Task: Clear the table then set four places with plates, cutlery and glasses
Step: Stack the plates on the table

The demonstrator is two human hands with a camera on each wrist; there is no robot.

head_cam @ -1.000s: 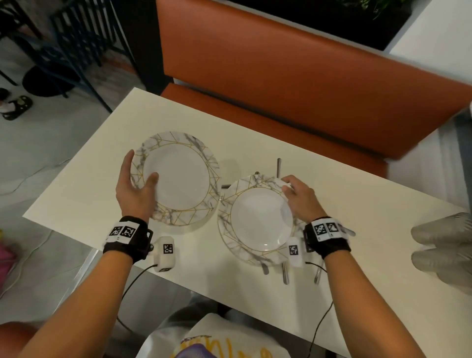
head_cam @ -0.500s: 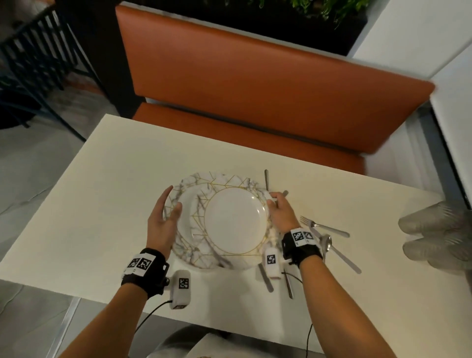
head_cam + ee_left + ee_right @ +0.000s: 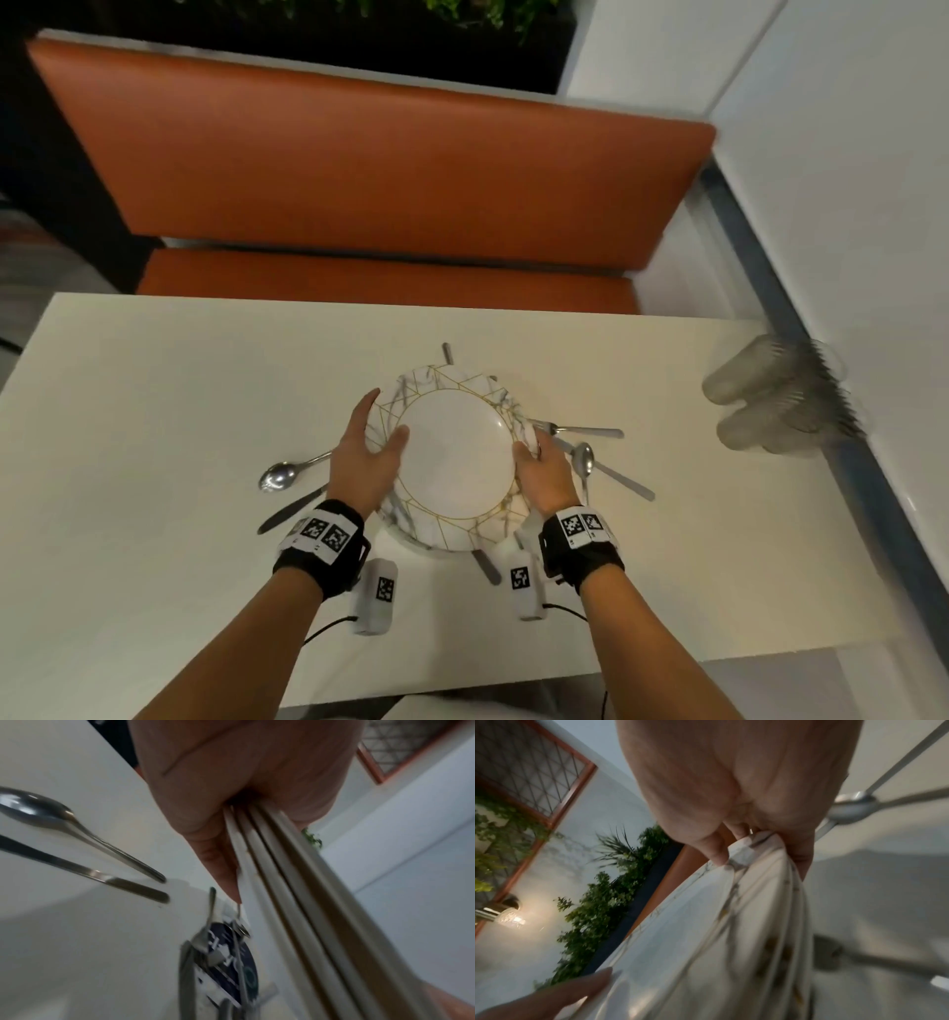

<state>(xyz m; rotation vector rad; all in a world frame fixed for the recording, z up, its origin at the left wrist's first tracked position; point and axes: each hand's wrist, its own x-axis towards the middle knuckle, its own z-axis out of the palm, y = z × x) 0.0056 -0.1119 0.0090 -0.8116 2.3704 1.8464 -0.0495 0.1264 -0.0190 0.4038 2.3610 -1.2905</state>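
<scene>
At surface (image 3: 154,390) centre: plate stack (image 3: 452,457), gripped at opposite rims by left hand (image 3: 365,457) and right hand (image 3: 545,473), fingers curled under; advise level lift, clear of cutlery (image 3: 590,452).

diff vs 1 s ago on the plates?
The two plates that lay side by side are now one stack of plates: the left hand brought its plate rightward onto the other. Both hands now grip the stack by opposite rims, the right hand on its right edge; the left wrist view shows several rims together. Unchanged: cutlery lies on the table, including the spoon at left; glasses at right.
</scene>
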